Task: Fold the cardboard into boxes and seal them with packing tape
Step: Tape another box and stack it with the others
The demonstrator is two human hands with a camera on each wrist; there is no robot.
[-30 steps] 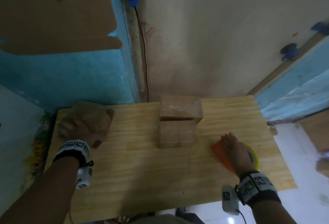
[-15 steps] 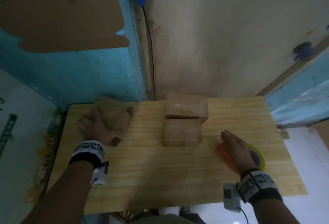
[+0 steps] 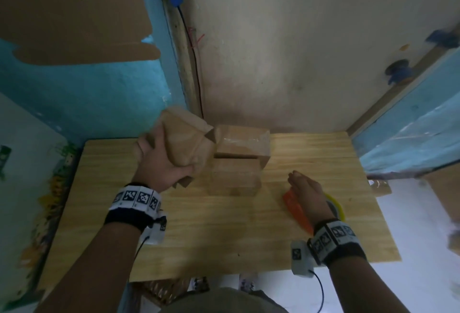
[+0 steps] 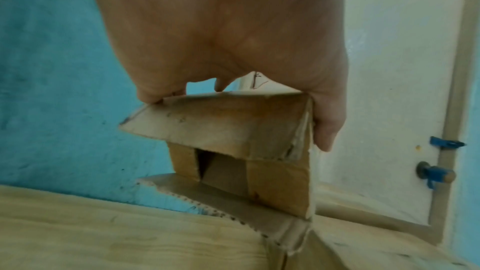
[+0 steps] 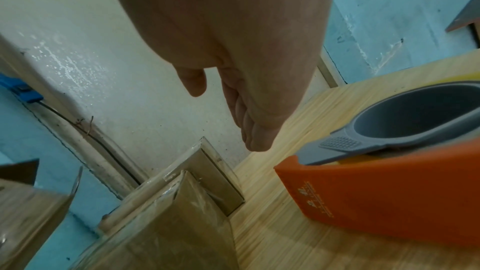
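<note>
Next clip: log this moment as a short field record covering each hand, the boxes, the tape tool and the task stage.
left hand: grips an unsealed box, lifted off the table, flaps loose
right hand: open, fingers straight, above the tape dispenser, holding nothing
finished boxes: two taped boxes at table centre, near the wall
tape dispenser: orange, lying on the table
stage: held box folded, not yet taped
</note>
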